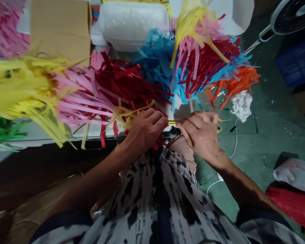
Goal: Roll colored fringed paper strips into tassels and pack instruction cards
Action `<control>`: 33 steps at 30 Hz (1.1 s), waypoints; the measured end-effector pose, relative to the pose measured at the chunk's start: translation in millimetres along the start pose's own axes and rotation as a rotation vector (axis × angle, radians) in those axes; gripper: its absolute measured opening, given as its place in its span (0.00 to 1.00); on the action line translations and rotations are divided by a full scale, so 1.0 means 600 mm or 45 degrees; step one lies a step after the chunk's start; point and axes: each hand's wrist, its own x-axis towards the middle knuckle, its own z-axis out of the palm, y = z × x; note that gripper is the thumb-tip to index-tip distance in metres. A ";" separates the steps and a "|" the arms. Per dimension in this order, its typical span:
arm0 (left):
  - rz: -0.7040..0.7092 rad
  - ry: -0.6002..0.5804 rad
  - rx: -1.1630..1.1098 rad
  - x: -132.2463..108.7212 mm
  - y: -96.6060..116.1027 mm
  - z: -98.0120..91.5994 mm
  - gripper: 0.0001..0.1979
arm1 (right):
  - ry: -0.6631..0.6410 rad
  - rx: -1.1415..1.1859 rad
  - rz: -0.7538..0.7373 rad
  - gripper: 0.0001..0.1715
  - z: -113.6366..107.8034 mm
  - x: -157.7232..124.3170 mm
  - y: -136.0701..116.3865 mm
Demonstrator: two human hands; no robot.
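Yellow stick (171, 123) is lying level, with a small black piece (175, 130) sitting just below it and yellow paper strips (132, 113) splaying nearby.

The left hand (144, 132) and right hand (199, 135) lie just apart at centre, backs upward, fingers curled and directed toward each other. The left forearm (83, 186) slants in from lower left, the right forearm (246, 184) from lower right, both wrists gently bent. The curled fingers hide whether either hand is closed.
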 end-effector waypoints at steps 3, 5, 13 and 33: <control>-0.102 0.004 0.075 -0.006 -0.003 -0.005 0.11 | -0.031 -0.042 0.044 0.13 0.002 -0.004 0.006; -0.180 -0.048 0.092 -0.008 -0.006 -0.011 0.10 | -0.033 -0.004 0.107 0.12 0.003 -0.007 0.009; -0.342 -0.234 0.030 0.011 -0.013 -0.037 0.10 | -0.058 0.148 0.287 0.02 -0.007 0.010 0.001; 0.034 -0.125 0.113 0.018 0.014 -0.031 0.11 | 0.028 -0.113 -0.198 0.15 0.001 0.031 -0.016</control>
